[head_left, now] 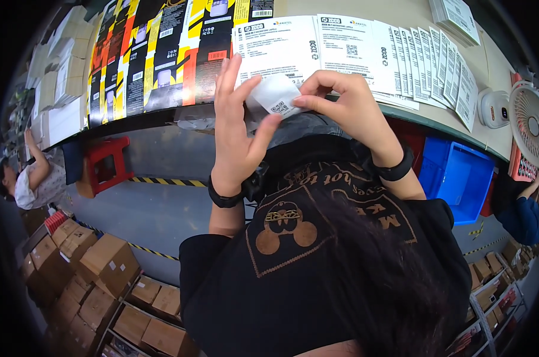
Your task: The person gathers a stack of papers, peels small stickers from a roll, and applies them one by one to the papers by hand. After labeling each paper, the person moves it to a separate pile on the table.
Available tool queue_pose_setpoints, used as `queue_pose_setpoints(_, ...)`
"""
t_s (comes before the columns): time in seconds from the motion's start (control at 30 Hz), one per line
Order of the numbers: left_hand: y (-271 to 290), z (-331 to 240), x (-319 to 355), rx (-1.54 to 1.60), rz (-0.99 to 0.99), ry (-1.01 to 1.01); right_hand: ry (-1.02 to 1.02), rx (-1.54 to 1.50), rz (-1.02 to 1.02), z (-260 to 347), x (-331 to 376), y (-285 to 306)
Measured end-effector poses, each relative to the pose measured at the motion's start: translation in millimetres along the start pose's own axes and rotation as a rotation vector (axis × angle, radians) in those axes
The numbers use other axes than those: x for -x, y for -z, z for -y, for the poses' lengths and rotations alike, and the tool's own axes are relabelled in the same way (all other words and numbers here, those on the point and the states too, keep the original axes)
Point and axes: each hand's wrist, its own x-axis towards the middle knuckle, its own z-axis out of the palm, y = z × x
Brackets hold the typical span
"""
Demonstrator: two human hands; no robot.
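Observation:
A small white label (273, 94) with a square code near its lower corner is held up over the table's near edge. Its right edge is pinched between thumb and fingers of my right hand (347, 104). My left hand (233, 128) stands beside the label with fingers stretched out, its thumb and index tips at the label's edges; whether they grip it I cannot tell. Behind the hands lie white printed sheets (287, 44), with a fanned row of similar sheets (427, 65) to their right. Flat black-and-yellow printed packaging (168, 53) covers the table on the left.
White stacks (70, 77) line the far left. A small fan (528, 119), a white device (492, 110) and another sheet stack (454, 21) are at right. Below are a blue crate (457, 178), a red stool (107, 165) and cartons (108, 262). Other people sit at both sides.

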Motion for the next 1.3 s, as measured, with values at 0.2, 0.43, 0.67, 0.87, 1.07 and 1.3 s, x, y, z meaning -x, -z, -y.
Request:
queue_pose_setpoints(0.2,-7.6,-2.5,-0.4,-0.011,-0.024,0.050,0.048,-0.054,-0.061,9.0,-0.6,-5.5)
queue_pose_setpoints(0.43,-9.5,-5.8,-0.7,0.038,-0.010,0.198,0.223,0.062,-0.133,3.6,-1.2,-1.4)
queue_pose_setpoints(0.67,-12.4,-4.1,2.1,0.083,0.009,0.342,0.353,-0.217,-0.410,-9.9,-9.7,1.4)
queue_pose_setpoints(0.87,-11.5,-2.7,-4.3,-0.033,-0.036,0.266,0.035,-0.424,-0.065,-5.8,-4.4,7.1)
queue_pose_setpoints(1.07,-23.5,-10.6,-21.6,-0.028,-0.182,0.134,0.053,-0.180,-0.031,-0.3,-3.8,7.4)
queue_pose_setpoints(1.3,-26.0,5.8,-11.9,0.075,0.023,0.323,0.204,-0.066,-0.165,-6.4,-9.4,6.8)
